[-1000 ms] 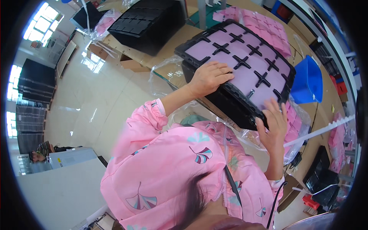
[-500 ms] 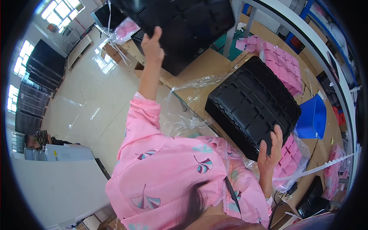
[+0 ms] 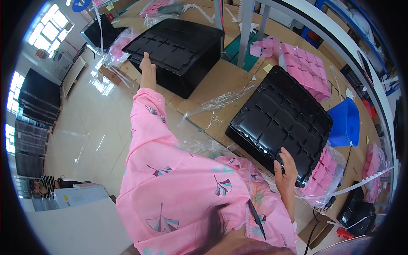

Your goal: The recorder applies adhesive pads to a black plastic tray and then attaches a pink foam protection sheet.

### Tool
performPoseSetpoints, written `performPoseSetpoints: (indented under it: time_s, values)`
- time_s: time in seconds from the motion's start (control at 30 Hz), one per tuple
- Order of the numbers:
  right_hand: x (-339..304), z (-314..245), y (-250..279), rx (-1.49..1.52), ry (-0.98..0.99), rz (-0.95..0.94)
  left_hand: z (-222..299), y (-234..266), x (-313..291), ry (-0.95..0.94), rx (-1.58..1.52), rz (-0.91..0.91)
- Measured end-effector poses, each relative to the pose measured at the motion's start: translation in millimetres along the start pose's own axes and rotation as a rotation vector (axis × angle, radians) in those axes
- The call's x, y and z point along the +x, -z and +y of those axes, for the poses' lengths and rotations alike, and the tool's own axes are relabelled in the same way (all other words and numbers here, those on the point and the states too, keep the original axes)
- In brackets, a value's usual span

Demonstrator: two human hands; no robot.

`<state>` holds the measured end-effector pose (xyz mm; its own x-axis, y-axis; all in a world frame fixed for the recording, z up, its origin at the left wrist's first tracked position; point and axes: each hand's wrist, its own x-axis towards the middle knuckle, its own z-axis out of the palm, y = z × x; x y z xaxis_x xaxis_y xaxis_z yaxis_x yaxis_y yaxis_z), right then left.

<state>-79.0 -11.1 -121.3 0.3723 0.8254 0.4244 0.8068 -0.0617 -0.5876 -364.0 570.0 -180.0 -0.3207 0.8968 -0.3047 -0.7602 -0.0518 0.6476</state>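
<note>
My left hand (image 3: 147,64) reaches out to the far stack of black plastic trays (image 3: 187,75) and grips the near left edge of its top tray (image 3: 170,42). The fingers under that edge are mostly hidden; the thumb shows on top. A second stack of black plastic trays (image 3: 282,121), with a gridded upper face, stands in front of me on the right. My right hand (image 3: 287,172) is at its near edge, fingers apart, seemingly touching the top tray without gripping it.
Pink gridded trays (image 3: 304,70) lie behind the right stack, and more, plastic-wrapped (image 3: 323,170), beside it. A blue bin (image 3: 345,123) stands at the right. Clear film (image 3: 219,104) lies across the cardboard-covered table (image 3: 233,78). A metal post (image 3: 245,36) rises at the far side.
The top tray in my left hand has come down from a raised, tilted position onto the far stack. My right hand has slid slightly left and down along the near stack's edge.
</note>
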Motion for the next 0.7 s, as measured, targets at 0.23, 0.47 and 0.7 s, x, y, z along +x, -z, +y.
performPoseSetpoints:
  time_s: [0.23, 0.47, 0.7]
  values:
    - [-6, 6, -8, -0.001, -0.037, -0.016, 5, 5, -15, -0.22, 0.815, 0.314]
    - [-6, 13, -17, 0.032, -0.035, -0.039, -12, -6, -81, -1.077, 1.634, -0.345]
    - [-1, 13, -17, 0.08, -0.042, -0.078, -63, 8, -125, -1.145, 1.885, -0.837]
